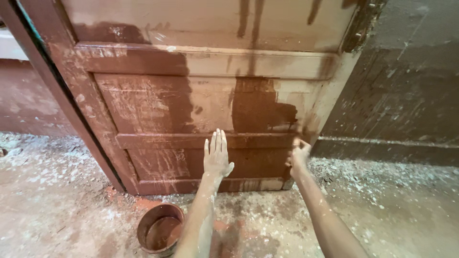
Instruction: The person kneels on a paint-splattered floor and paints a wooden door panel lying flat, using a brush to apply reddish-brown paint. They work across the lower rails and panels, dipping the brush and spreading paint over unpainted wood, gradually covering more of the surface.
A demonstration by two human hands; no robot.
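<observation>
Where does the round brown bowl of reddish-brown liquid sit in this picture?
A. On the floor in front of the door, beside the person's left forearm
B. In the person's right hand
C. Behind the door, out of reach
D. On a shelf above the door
A: the bowl stands on the dusty floor before the door, just left of the left forearm, whose left hand lies flat on the panel.

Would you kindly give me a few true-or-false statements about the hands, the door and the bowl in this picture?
1. The left hand lies flat, fingers spread, on the wooden door. True.
2. The right hand rests on the floor. False: it is at the door's lower right edge.
3. A round bowl of brown liquid stands on the floor. True.
4. The door is evenly painted. False: brown covers only patches.
</observation>
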